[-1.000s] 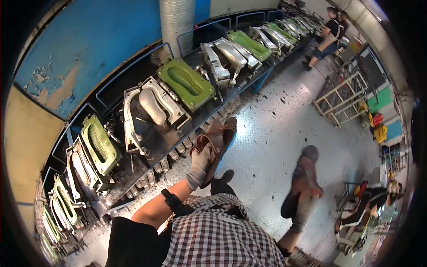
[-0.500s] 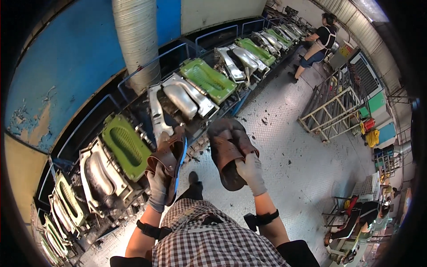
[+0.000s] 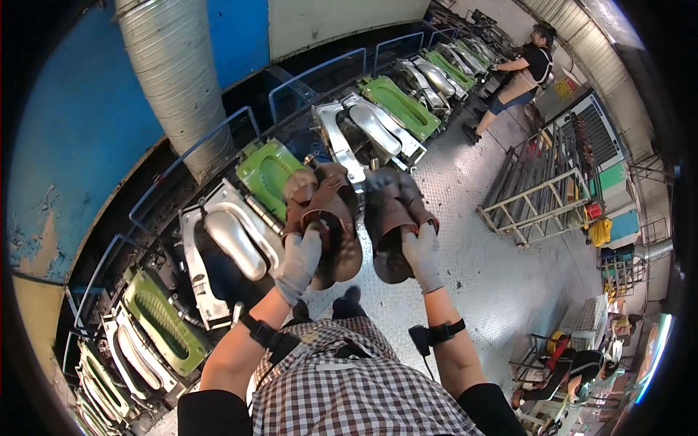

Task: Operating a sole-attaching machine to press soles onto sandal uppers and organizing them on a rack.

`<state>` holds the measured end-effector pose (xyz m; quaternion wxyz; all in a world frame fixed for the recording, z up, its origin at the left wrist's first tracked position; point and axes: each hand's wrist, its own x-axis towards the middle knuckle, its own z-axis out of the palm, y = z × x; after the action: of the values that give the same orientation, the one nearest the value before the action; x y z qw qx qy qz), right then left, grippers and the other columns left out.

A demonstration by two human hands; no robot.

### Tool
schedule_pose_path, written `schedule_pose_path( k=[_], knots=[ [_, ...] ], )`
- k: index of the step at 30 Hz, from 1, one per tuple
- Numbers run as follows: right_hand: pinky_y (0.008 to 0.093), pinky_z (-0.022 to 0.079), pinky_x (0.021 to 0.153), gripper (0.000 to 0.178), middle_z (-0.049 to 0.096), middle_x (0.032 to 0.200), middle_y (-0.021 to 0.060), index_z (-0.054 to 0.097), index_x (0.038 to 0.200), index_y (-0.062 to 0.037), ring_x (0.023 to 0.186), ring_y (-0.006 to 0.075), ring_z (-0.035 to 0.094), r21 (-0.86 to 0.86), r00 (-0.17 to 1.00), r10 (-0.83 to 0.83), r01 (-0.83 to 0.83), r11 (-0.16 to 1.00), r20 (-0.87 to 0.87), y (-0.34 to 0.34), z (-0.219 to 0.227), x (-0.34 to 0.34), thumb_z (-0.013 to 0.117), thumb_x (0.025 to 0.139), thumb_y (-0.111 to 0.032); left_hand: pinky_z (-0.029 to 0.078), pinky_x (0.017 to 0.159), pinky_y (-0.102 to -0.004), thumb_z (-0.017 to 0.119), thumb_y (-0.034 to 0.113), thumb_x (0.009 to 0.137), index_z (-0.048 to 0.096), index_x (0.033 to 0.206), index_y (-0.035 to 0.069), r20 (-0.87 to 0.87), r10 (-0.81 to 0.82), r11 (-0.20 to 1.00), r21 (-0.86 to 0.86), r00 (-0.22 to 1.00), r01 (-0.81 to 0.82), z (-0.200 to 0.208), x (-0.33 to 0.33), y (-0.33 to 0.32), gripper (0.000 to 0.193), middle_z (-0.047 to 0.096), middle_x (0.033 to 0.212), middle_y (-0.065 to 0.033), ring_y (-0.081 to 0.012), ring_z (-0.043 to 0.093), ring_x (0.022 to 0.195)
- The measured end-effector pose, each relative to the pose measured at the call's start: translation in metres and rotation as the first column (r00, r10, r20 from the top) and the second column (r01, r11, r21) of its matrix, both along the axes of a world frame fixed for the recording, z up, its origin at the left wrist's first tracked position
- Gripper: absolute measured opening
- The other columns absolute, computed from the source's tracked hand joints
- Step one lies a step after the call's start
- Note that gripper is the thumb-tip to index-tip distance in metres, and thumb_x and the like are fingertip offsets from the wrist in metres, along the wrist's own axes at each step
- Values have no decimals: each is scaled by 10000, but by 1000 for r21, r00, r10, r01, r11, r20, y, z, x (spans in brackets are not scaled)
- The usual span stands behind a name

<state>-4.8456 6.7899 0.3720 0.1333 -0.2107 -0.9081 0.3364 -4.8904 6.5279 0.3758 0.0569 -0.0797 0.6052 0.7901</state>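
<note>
Both my hands wear pale gloves and hold brown sandals with broad straps. In my left hand [image 3: 301, 263], closed at the strap opening, is the left sandal [image 3: 340, 247], its upper side facing me. My right hand [image 3: 422, 254] grips the right sandal [image 3: 389, 261] by the edge of its strap. The two sandals are side by side with a narrow gap between them, toes pointing away from me. My thumbs and some fingers are hidden in or under the sandals.
Along the left runs a row of opened shoe moulds, with green plates [image 3: 163, 320] and silver metal halves [image 3: 236, 240]. Blue rails [image 3: 193, 163] and a fat silver duct [image 3: 171, 87] stand behind. A co-worker [image 3: 527, 76] stands at the far right end; a metal rack [image 3: 538, 200] is on the right.
The left sandal has turned from edge-on, blue side showing, to upper side up. My left hand has come closer to the right one. The moulds have shifted up and right in view.
</note>
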Motion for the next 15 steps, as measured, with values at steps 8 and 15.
schedule_pose_path(
  k=[8,15],
  knots=[
    [518,460,993,445,615,1254,313,601,1230,59,1178,495,567,139,996,81,-74,987,-46,159,-14,-212,609,957,-293,510,752,-371,632,424,947,708,978,-42,140,116,958,-276,983,-74,-22,-164,170,473,727,929,-147,-233,674,834],
    [482,448,1048,676,578,1338,322,544,1346,83,1217,450,574,-97,988,149,-153,984,-43,277,-57,-379,687,901,-406,496,704,-346,662,472,935,740,801,-43,188,-85,946,-294,979,139,-18,-296,278,538,699,752,-109,-203,656,738]
  ],
)
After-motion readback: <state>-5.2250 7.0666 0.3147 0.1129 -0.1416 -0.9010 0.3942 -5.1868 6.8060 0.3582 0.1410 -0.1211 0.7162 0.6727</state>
